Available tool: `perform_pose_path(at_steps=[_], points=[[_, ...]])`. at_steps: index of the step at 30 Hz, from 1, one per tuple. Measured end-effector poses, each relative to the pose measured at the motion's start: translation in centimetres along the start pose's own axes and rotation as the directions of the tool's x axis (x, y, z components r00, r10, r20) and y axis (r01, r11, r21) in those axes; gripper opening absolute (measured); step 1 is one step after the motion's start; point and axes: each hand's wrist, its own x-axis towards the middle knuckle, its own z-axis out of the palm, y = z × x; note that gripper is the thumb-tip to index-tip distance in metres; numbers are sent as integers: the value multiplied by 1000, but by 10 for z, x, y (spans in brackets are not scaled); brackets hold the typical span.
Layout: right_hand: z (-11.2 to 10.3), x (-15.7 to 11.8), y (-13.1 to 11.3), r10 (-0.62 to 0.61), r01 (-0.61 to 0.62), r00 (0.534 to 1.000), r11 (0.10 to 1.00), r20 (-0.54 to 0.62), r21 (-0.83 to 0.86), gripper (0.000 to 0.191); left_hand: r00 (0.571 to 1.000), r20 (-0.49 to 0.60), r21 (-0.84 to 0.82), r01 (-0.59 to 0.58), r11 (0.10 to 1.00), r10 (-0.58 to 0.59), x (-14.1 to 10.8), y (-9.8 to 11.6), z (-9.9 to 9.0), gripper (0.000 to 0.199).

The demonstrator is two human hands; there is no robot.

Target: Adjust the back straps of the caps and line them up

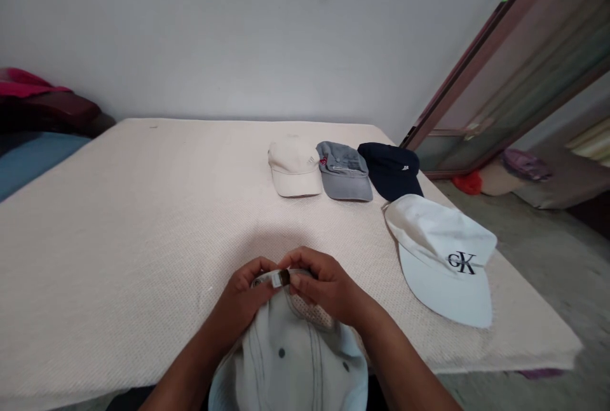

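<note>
A light grey-white cap (290, 360) is at the bottom centre, its back strap end turned away from me. My left hand (245, 293) pinches the strap's left side, beside a small white tag. On the other side, my right hand (324, 284) grips the strap near its dark buckle, thumb and fingers closed on it. Both hands nearly touch at the strap. Farther back on the table stand a cream cap (294, 166), a grey cap (344, 171) and a navy cap (391, 169) in a row. To the right lies a larger white cap (441, 258) with black letters.
A pale textured cloth covers the table (119, 239), which meets a plain wall (214, 36) behind. Dark furniture with a pink cloth (28, 84) is at the far left. A framed glass door (515, 61) and floor (538, 239) show at the right.
</note>
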Motion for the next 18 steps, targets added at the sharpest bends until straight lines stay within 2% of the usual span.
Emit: perform_pose_path(at_steps=[8, 10, 14, 18], points=[[-14, -2, 1, 162, -164, 982, 986, 94, 21, 21, 998, 57, -182, 25, 983, -15, 1, -3, -5, 12], [-15, -4, 2, 186, -190, 979, 981, 83, 40, 20, 998, 60, -192, 46, 980, -35, 1, -2, -4, 13], [-15, -6, 2, 193, -199, 979, 973, 59, 117, 19, 996, 65, -133, 71, 989, -63, 0, 0, -2, 15], [-10, -7, 1, 206, -214, 974, 973, 94, 82, 17, 994, 94, 26, 53, 998, -56, 0, 2, -1, 17]])
